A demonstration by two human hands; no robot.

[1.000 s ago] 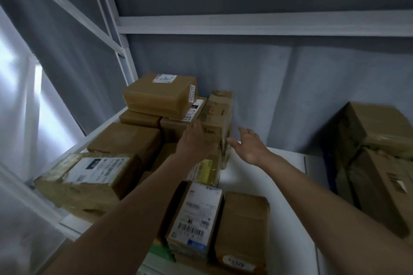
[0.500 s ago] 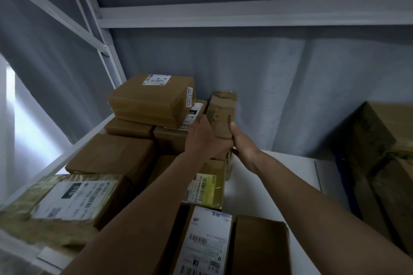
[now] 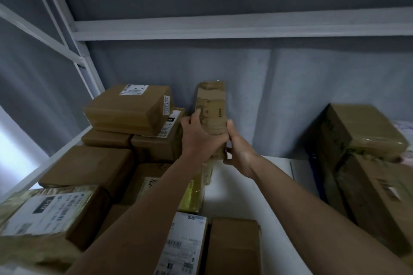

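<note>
Above the white shelf (image 3: 237, 187), upright parcel (image 3: 212, 107), gripped by left hand (image 3: 199, 138), right hand (image 3: 240, 152)

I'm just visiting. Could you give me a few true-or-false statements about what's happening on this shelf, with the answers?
1. Both the left hand and the right hand grip the narrow box. True.
2. The narrow box lies flat. False: it is held on end.
3. The top box of the left stack bears a white label. True.
4. Nothing sits to the right. False: brown boxes are piled at the right end of the shelf.
</note>
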